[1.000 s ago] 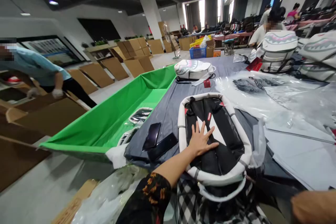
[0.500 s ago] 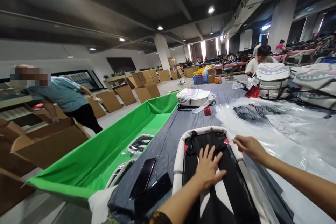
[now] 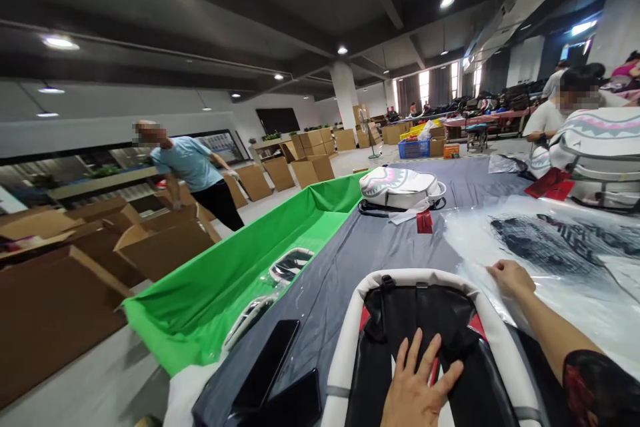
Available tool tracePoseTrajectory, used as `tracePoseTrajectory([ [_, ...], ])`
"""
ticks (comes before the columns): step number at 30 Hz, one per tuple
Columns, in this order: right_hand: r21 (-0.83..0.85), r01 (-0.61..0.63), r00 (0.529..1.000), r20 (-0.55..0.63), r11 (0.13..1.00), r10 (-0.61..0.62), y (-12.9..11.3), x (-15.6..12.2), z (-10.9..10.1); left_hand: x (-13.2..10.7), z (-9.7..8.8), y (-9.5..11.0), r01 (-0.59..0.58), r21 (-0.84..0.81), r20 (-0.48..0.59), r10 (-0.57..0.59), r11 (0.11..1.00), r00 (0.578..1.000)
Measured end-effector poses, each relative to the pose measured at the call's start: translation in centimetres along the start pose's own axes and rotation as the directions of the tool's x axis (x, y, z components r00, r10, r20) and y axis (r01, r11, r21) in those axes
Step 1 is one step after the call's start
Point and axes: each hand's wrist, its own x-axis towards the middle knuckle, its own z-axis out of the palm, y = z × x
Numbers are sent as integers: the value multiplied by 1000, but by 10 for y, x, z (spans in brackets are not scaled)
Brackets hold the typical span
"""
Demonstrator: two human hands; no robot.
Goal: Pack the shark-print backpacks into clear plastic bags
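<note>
A black and white backpack (image 3: 430, 320) lies back-side up on the grey table (image 3: 350, 247) in front of me. My left hand (image 3: 417, 387) rests flat on its black back panel, fingers spread. My right hand (image 3: 510, 278) reaches past the backpack's right edge onto a clear plastic bag (image 3: 550, 260); its fingers are curled down on the plastic, and I cannot see whether they pinch it.
Two dark phones (image 3: 273, 373) lie at the table's left edge. A green fabric trough (image 3: 240, 260) holds bagged backpacks. Another white backpack (image 3: 400, 188) lies farther up the table. A person in a blue shirt (image 3: 187, 167) handles cardboard boxes (image 3: 165, 247); others sit at the right.
The camera has tilted up and turned right. My right hand moved from the backpack's top right corner outward onto the plastic bag. My left hand stays flat on the backpack.
</note>
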Motion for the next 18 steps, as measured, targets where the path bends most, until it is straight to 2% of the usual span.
tracePoseTrajectory([
  [3, -42, 66, 998, 21, 997, -65, 11, 18, -14, -2, 5, -1, -20, 32, -15, 20, 999, 1000],
  [7, -145, 244, 968, -21, 959, -249, 16, 30, -29, -1, 16, -7, -51, 114, -64, 58, 992, 996],
  [10, -188, 379, 925, 49, 906, -377, 16, 35, -21, 1, 21, -8, -48, 134, -64, 57, 990, 996],
  [14, -188, 507, 861, 147, 841, -486, 17, 39, -7, 2, 15, -6, -24, 109, -58, 30, 994, 998],
  [18, -199, 575, 818, 135, 794, -559, 16, 30, -10, 4, 13, -5, -24, 63, -56, 27, 998, 998],
])
